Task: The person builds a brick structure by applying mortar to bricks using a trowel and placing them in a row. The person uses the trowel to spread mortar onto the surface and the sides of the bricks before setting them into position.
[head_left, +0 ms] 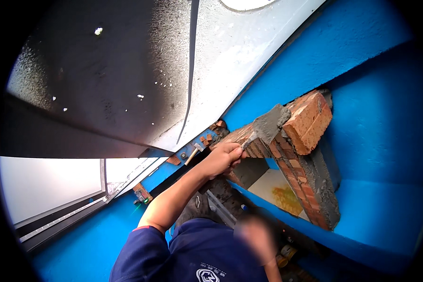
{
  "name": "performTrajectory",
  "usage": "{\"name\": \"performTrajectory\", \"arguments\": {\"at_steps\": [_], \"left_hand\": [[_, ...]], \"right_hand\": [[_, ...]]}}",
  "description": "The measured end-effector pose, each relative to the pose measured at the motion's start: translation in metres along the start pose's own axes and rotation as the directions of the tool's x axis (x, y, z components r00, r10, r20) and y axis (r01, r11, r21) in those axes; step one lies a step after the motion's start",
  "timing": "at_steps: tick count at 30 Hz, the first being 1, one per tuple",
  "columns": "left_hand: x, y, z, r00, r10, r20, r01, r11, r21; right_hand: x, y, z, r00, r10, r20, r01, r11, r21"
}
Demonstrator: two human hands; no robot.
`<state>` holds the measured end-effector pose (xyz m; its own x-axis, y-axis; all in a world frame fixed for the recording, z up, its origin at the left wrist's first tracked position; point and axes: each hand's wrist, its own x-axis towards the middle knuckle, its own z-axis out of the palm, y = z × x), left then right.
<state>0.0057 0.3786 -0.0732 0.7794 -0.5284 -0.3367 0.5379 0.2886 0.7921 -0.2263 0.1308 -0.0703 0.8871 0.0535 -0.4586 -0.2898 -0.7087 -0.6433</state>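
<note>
My left hand [225, 157] is closed around the handle of a trowel [250, 139], held out over a low brick wall [298, 176]. The trowel's metal end meets grey mortar [270, 122] on top of the wall; where blade ends and mortar begins is hard to make out. Just beyond the mortar, an orange-red brick [310, 124] lies at the corner of the wall. More mortar coats the wall's right side. Low in front of my body, my right hand [254, 237] is blurred, so its fingers and anything in them cannot be made out.
A hammer [194, 154] with a wooden handle and broken brick pieces [206, 139] lie on a blue ledge. Farther left stands a small device [142, 193] glowing green. A large dark-and-white panel [103, 84] hangs over the upper left. Blue wall [380, 141] rises at the right.
</note>
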Motion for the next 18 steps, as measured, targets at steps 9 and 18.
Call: {"name": "performTrajectory", "arguments": {"at_steps": [9, 18], "left_hand": [[-0.005, -0.007, 0.021, 0.998, 0.055, 0.008, -0.050, 0.946, -0.320], [-0.053, -0.012, 0.132, 0.914, 0.320, 0.250, -0.347, 0.935, 0.072]], "right_hand": [[-0.002, -0.036, -0.008, 0.985, 0.143, -0.097, -0.114, 0.960, 0.255], [0.003, -0.082, -0.037, 0.911, -0.184, -0.370, 0.130, 0.977, -0.166]]}}
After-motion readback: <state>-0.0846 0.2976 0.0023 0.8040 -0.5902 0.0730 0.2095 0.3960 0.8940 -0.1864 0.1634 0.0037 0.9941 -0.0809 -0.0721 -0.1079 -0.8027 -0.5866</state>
